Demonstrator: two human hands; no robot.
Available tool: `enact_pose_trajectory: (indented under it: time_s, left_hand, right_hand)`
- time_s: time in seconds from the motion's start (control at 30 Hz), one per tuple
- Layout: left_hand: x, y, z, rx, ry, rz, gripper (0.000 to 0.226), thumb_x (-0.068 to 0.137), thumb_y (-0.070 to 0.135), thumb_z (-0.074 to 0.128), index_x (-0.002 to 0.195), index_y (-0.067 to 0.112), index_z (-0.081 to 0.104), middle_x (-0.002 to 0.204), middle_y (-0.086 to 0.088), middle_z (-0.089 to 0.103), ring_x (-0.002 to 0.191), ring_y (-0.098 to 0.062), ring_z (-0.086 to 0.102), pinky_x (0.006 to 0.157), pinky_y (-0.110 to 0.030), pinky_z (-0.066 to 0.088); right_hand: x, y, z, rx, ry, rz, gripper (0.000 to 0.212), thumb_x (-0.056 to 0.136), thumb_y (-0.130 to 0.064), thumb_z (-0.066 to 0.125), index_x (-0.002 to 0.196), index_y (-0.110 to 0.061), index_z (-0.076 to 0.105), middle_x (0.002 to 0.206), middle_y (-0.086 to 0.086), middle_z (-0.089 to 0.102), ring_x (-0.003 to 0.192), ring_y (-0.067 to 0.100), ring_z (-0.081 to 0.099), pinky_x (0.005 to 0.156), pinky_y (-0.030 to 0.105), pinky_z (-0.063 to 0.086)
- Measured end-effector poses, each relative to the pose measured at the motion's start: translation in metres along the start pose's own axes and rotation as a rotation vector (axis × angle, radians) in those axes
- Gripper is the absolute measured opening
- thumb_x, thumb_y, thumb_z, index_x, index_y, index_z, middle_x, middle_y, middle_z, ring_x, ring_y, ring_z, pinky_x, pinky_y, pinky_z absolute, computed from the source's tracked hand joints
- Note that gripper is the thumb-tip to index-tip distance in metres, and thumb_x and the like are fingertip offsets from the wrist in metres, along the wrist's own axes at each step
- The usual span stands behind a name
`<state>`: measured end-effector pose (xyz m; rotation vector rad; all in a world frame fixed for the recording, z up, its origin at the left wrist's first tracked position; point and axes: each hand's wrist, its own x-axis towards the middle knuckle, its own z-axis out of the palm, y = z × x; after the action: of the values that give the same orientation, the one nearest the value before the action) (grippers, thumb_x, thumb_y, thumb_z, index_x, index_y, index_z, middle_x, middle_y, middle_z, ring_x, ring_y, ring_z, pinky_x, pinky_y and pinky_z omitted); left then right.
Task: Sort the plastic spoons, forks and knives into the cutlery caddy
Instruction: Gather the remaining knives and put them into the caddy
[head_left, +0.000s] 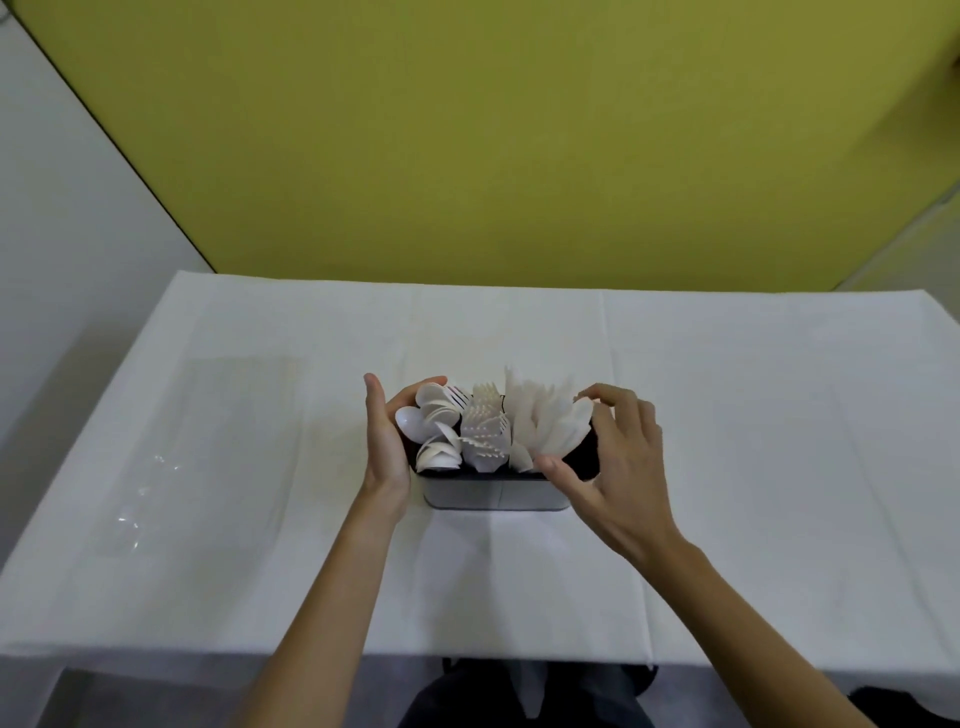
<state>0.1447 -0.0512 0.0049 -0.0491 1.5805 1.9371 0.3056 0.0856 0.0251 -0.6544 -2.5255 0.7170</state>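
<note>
A grey cutlery caddy (496, 496) stands at the middle of the table, just in front of me. White plastic spoons (434, 423) fill its left compartment, forks (484, 431) the middle one, knives (550, 423) the right one, all standing upright. My left hand (387, 441) wraps around the caddy's left end, thumb curled over the far rim. My right hand (618, 457) hovers at the right end, fingers spread, with fingertips touching the knife blades and thumb at the caddy's front rim.
The table carries a white cloth (727, 415) with fold creases. A clear plastic bag (208, 447) lies flat on the left side. A yellow-green wall rises behind the table. My dark trousers show below the near edge.
</note>
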Motion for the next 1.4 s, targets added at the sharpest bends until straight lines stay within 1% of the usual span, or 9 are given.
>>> enact_pose_trajectory:
  time_s: [0.17,0.33,0.5,0.63,0.77,0.87,1.07,1.23,1.4]
  left_hand:
    - [-0.001,0.000,0.001,0.008,0.012,0.005,0.078,0.096,0.061,0.011,0.103,0.011,0.069,0.100,-0.013,0.071,0.099,-0.028,0.063,0.091,-0.037,0.047]
    - [-0.002,0.000,0.002,-0.012,0.011,0.013,0.079,0.096,0.062,0.012,0.106,0.008,0.068,0.105,-0.017,0.070,0.101,-0.030,0.063,0.096,-0.042,0.046]
    - [-0.003,-0.001,0.002,-0.003,0.013,0.018,0.078,0.096,0.062,0.011,0.107,0.007,0.067,0.102,-0.016,0.070,0.098,-0.028,0.064,0.089,-0.038,0.048]
    - [-0.005,-0.001,0.004,-0.001,0.023,0.012,0.075,0.096,0.061,0.014,0.105,0.010,0.068,0.102,-0.016,0.071,0.098,-0.029,0.065,0.092,-0.040,0.047]
    - [-0.004,-0.001,0.002,0.028,0.021,0.010,0.077,0.097,0.060,0.012,0.113,0.008,0.066,0.111,-0.017,0.069,0.104,-0.028,0.064,0.094,-0.038,0.047]
    - [-0.006,-0.006,-0.003,0.036,0.009,0.026,0.071,0.099,0.056,0.010,0.111,0.011,0.064,0.095,-0.003,0.074,0.090,-0.014,0.068,0.074,-0.022,0.052]
    - [-0.024,-0.028,0.000,-0.023,0.040,0.006,0.052,0.103,0.026,0.024,0.075,0.021,0.067,0.058,0.014,0.063,0.052,0.004,0.057,0.049,-0.010,0.043]
    - [-0.027,-0.031,0.008,-0.066,0.140,-0.022,0.041,0.100,0.021,0.025,0.071,0.019,0.053,0.048,0.014,0.056,0.047,0.001,0.050,0.043,-0.010,0.038]
    - [-0.017,-0.025,0.009,-0.037,0.238,0.000,0.041,0.101,0.017,0.021,0.068,0.019,0.045,0.041,0.018,0.047,0.039,0.003,0.041,0.039,-0.009,0.031]
  right_hand:
    - [0.009,-0.018,-0.019,0.302,0.020,-0.217,0.073,0.087,-0.041,0.056,0.144,-0.006,0.026,0.152,0.002,0.029,0.142,0.019,0.029,0.114,0.028,0.027]
    - [0.013,-0.027,0.003,-0.029,-0.124,-0.401,0.047,0.102,-0.021,0.027,0.146,-0.006,0.032,0.155,0.006,0.029,0.146,0.020,0.020,0.116,0.043,0.023]
    - [0.010,-0.028,0.002,-0.359,-0.181,-0.408,0.065,0.101,-0.048,0.018,0.146,-0.004,0.035,0.157,0.008,0.025,0.147,0.025,0.015,0.116,0.054,0.014]
    - [0.006,-0.035,-0.007,-0.479,-0.227,-0.397,0.083,0.092,-0.063,0.030,0.149,-0.003,0.025,0.160,0.011,0.013,0.148,0.030,0.004,0.116,0.056,0.009]
    - [0.006,-0.030,-0.021,-0.175,-0.265,-0.389,0.079,0.094,-0.058,0.031,0.152,-0.008,0.010,0.162,0.005,0.001,0.149,0.026,-0.006,0.119,0.047,0.002]
    - [0.005,-0.005,-0.030,0.079,-0.221,-0.274,0.082,0.092,-0.058,0.039,0.153,-0.013,0.005,0.162,-0.002,0.002,0.149,0.018,-0.002,0.121,0.039,0.001]
    - [-0.024,0.056,-0.007,0.239,-0.367,0.136,0.110,0.071,-0.068,0.063,0.151,-0.032,-0.002,0.156,-0.027,-0.002,0.142,-0.011,0.003,0.116,0.021,0.014]
    - [-0.028,0.043,0.021,0.478,-0.368,0.171,0.088,0.078,-0.020,0.078,0.141,-0.040,0.019,0.133,-0.050,0.031,0.125,-0.021,0.034,0.097,0.002,0.031]
    - [-0.020,0.037,0.037,0.586,-0.247,0.236,0.080,0.079,-0.007,0.076,0.133,-0.043,0.030,0.121,-0.043,0.048,0.116,-0.014,0.048,0.085,0.004,0.041]
